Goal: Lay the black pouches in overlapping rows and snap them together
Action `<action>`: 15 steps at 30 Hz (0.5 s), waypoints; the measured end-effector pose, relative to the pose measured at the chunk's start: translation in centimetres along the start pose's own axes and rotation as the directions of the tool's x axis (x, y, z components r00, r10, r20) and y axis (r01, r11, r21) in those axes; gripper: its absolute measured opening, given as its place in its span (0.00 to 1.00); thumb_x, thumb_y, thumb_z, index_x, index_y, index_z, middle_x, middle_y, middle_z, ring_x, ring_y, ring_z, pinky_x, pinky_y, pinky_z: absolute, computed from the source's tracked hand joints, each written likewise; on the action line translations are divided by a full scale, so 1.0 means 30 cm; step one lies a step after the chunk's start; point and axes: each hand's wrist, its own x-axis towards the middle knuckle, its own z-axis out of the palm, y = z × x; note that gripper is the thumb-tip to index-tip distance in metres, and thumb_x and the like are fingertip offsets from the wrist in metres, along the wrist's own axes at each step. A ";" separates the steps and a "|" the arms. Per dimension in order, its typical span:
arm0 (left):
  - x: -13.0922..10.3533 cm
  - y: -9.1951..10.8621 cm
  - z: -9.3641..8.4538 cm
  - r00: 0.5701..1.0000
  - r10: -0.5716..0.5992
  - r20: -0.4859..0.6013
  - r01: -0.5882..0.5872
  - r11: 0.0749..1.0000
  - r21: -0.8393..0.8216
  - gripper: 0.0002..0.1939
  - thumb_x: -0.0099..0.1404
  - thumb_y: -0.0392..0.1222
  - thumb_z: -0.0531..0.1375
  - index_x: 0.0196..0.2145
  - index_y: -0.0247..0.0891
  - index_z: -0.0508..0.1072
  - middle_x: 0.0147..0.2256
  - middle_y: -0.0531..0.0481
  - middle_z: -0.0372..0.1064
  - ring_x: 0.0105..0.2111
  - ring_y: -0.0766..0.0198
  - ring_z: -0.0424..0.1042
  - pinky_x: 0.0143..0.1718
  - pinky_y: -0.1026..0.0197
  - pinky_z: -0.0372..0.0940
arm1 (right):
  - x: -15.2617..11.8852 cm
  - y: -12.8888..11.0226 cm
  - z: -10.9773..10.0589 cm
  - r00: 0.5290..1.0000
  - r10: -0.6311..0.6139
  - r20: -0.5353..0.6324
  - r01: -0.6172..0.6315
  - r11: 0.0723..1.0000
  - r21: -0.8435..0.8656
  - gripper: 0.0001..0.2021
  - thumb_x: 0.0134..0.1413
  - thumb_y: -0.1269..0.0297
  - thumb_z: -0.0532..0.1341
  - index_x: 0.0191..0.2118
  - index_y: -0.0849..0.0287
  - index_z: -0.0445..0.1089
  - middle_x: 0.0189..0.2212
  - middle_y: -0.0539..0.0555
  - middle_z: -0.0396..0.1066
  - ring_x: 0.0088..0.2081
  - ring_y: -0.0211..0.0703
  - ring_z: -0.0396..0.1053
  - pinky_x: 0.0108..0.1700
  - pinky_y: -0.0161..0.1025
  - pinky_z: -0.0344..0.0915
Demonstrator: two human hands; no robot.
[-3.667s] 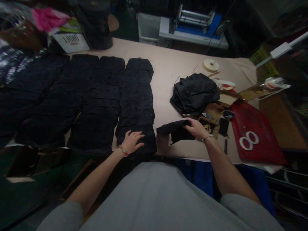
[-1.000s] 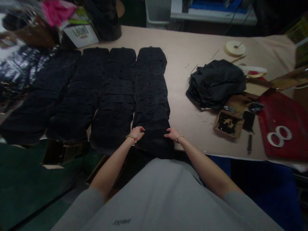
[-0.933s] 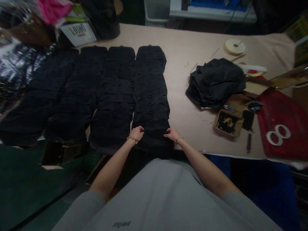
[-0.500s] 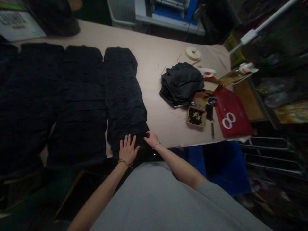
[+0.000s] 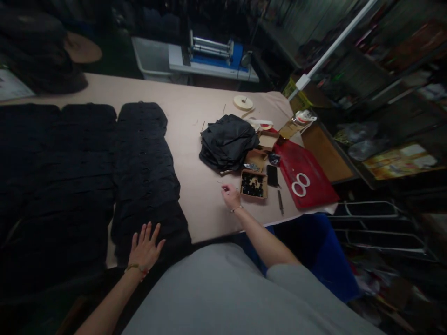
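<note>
Overlapping black fabric pieces [image 5: 145,163] lie arranged in rows at left; a loose black fabric pile [image 5: 228,142] seems left to sort. The left hand [image 5: 145,246] spreads flat on the rightmost row; the right hand [image 5: 231,197] curls beside a cardboard box [image 5: 264,191], grip unclear.

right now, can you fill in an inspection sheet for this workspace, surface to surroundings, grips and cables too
Surface: pinkish-beige worktable, a few loose thin slivers.
Job's things: black fabric pieces overlapping in long rows; black fabric heap; small black parts in an open box.
Clutter: cream tape roll; dark flat rectangle; two white rings on a red sheet.
Grips: left grip spread palm-down on the nearest row; right grip beside the box, fingers curled, contents unclear.
Cables: nothing seen on the worktable.
Surroundings: blue machine and white tub behind; yellow crate past the far corner.
</note>
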 end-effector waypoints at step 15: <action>-0.097 0.441 -0.077 0.835 -0.415 -0.361 0.427 0.903 -0.051 0.29 0.68 0.51 0.45 0.62 0.36 0.60 0.64 0.34 0.50 0.64 0.46 0.48 0.59 0.38 0.40 | 0.648 0.552 -0.552 0.814 -0.156 0.559 0.531 0.588 -0.610 0.25 0.48 0.71 0.62 0.55 0.55 0.67 0.49 0.63 0.66 0.45 0.52 0.69 0.43 0.41 0.65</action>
